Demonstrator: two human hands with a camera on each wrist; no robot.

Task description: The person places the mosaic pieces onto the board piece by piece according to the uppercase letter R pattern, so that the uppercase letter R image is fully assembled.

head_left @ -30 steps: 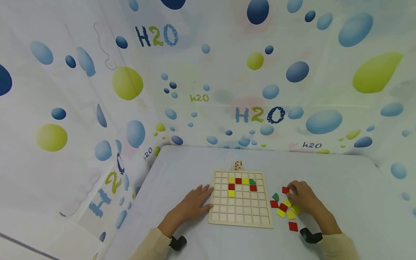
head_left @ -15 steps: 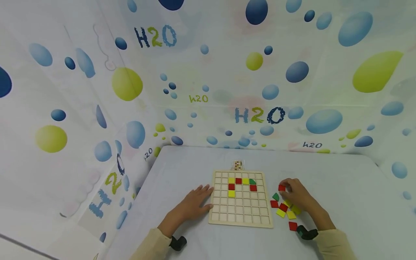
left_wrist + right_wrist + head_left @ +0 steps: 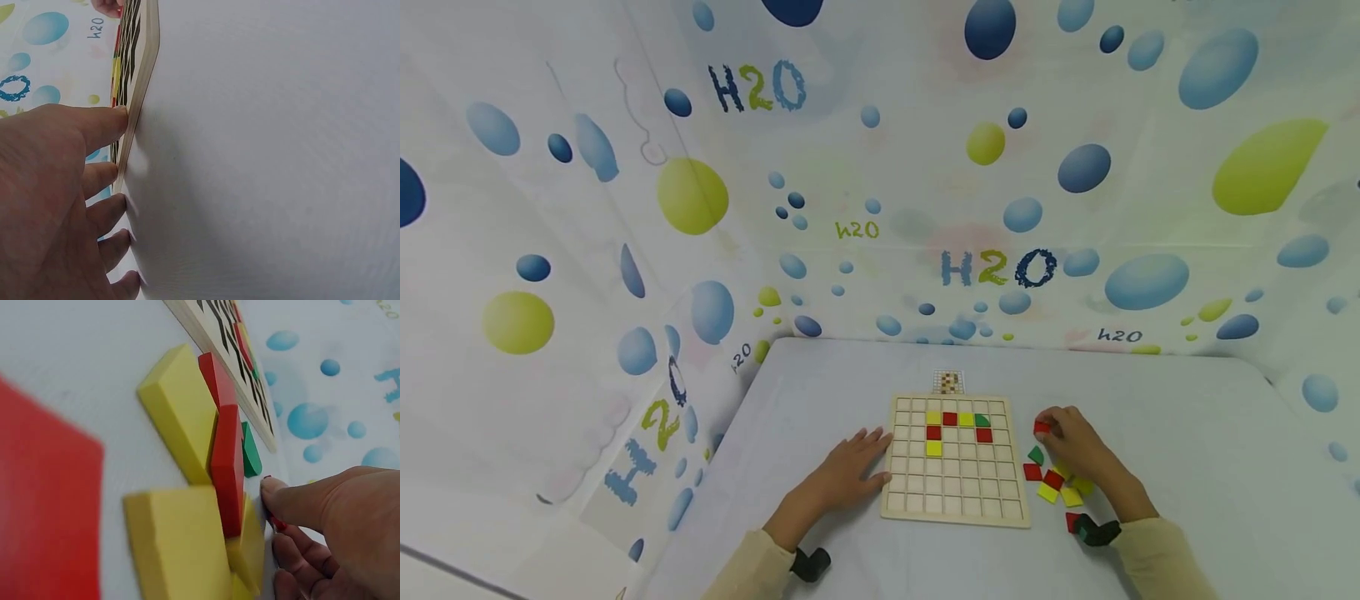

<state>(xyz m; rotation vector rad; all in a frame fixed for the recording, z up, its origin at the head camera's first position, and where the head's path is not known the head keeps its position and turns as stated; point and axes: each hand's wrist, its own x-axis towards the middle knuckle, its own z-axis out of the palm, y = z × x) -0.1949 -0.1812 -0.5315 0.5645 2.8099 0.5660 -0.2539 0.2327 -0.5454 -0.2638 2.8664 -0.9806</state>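
A wooden grid board (image 3: 955, 485) lies on the white table. Near its top, red and yellow square tiles and one green quarter-round tile sit in the cells. My left hand (image 3: 852, 468) rests against the board's left edge with fingers spread. In the left wrist view, its thumb (image 3: 106, 128) touches the wooden rim (image 3: 142, 81). Right of the board, my right hand (image 3: 1081, 442) pinches a red square tile (image 3: 1041, 426) between thumb and fingers. The right wrist view shows only slivers of that tile (image 3: 279, 524), the rest covered by the thumb.
Below the right hand lies a loose pile: a green quarter-round tile (image 3: 1036, 455), red tiles (image 3: 1033, 472) and yellow tiles (image 3: 1048, 492). One red tile (image 3: 1072, 522) is partly hidden by the black wrist camera (image 3: 1097, 531). A small printed pattern card (image 3: 948, 382) lies behind the board.
My right hand has moved left toward the board, carrying the pinched red tile away from the pile's far side. The left hand and the tiles on the board stay as they were.
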